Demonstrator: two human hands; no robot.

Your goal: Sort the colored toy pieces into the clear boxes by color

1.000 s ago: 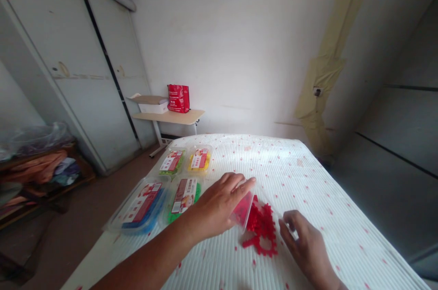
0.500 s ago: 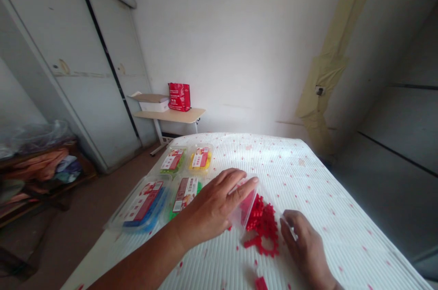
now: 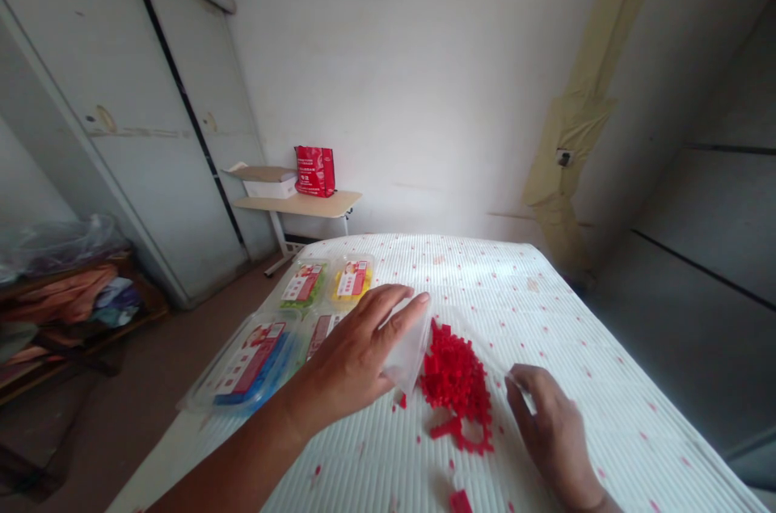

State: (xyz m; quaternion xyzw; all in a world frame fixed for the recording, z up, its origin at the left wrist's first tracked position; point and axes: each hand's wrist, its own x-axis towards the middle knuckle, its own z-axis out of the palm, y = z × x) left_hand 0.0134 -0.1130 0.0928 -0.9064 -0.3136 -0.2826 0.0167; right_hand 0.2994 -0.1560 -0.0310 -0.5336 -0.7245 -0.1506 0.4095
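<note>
A clear container [image 3: 411, 353] is leaning beside red pieces [image 3: 457, 372] on the bench [image 3: 388, 468].
The left hand [image 3: 355, 347] is gripping the container; the right hand [image 3: 553, 432] is pinching a clear lid [image 3: 471, 329], pieces lying between.

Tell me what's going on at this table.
A person's left hand holds a clear tub tipped toward a heap of red pieces on the tablecloth. The right hand, across the heap, seems to grip the tub's clear lid. A stray red piece lies nearer the person. Four labelled tubs sit to the left.
</note>
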